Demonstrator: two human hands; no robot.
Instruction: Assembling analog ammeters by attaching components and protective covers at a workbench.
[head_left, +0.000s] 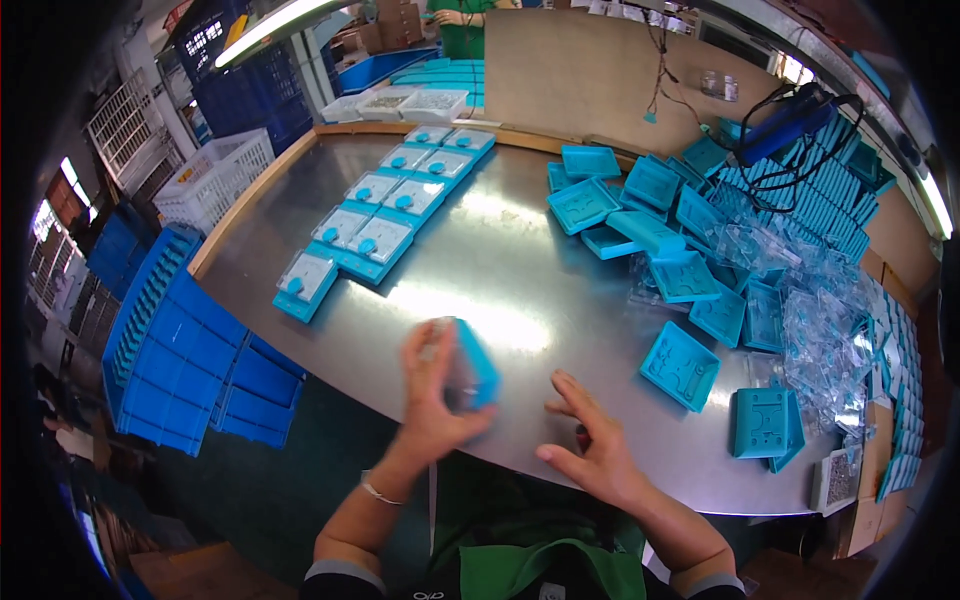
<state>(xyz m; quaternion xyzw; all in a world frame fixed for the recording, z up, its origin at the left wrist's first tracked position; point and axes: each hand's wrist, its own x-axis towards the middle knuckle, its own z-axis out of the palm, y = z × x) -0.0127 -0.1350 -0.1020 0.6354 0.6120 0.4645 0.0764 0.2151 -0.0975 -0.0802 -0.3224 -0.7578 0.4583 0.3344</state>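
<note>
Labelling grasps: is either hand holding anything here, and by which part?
The left hand holds a small turquoise tray with a clear lid, tilted on edge, gripped at its near end. The right hand holds nothing, fingers spread over the metal table.

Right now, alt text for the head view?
The left hand holds a teal tray on edge over a steel table; the right hand rests open beside it. A row of filled trays lies left, and empty trays and clear lids are piled right.

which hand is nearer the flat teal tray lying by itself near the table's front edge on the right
Right. The right hand rests on the table just left of that teal tray; the left hand is farther left, holding a teal case.
</note>
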